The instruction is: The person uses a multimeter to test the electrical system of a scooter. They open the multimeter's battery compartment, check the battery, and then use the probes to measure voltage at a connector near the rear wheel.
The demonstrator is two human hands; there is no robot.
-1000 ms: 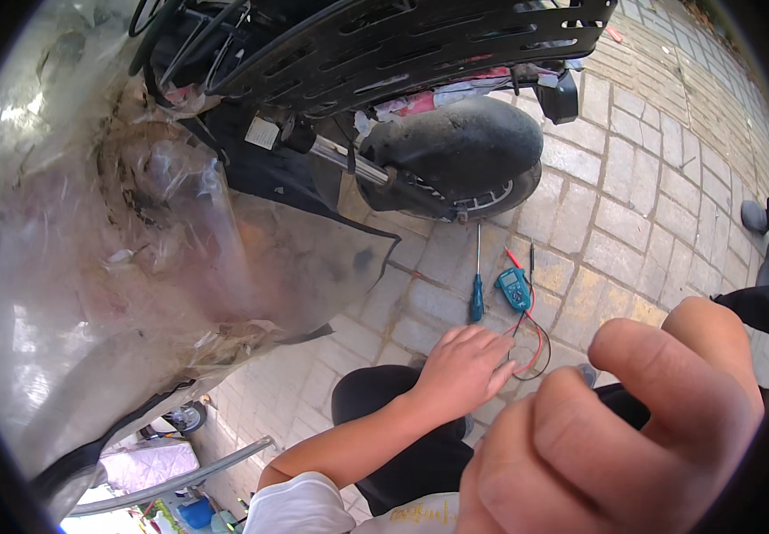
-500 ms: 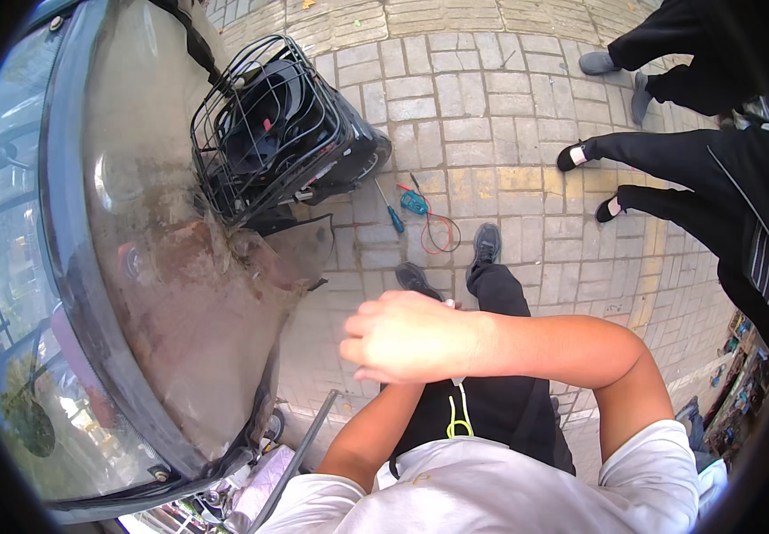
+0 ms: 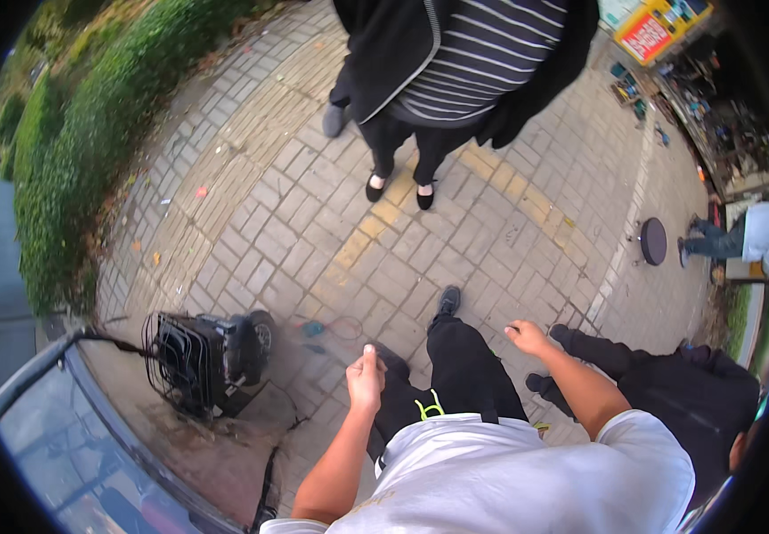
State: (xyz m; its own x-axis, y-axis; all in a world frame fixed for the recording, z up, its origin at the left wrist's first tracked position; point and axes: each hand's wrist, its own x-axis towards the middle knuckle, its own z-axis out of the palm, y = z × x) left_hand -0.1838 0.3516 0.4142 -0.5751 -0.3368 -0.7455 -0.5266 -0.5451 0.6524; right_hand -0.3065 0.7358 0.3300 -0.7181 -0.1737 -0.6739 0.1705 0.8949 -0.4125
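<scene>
My left hand point(image 3: 366, 383) is closed in front of my left thigh, its thumb side up; no object shows in it. Out to the right, my right hand point(image 3: 528, 338) is pinched closed, with a tiny dark thing at its fingertips that is too small to name. Ahead of my left hand, a teal meter-like device point(image 3: 313, 328) with a red cable point(image 3: 349, 327) lies blurred on the paving. A black wire basket point(image 3: 170, 360) sits on the front of a vehicle at the left, beside its wheel point(image 3: 263, 333). Both hands are apart from these things.
A clear windscreen sheet point(image 3: 81, 436) fills the lower left. A person in a striped top point(image 3: 482, 62) stands ahead; a person in black point(image 3: 669, 400) is close on my right. Beyond are a round black stool point(image 3: 652, 241), a cluttered stall point(image 3: 696, 107) and a hedge point(image 3: 90, 151).
My view has swung to the right, so the vehicle now lies lower left. My hands, crossed at the wrists before, have come apart, the right one moving out to the right.
</scene>
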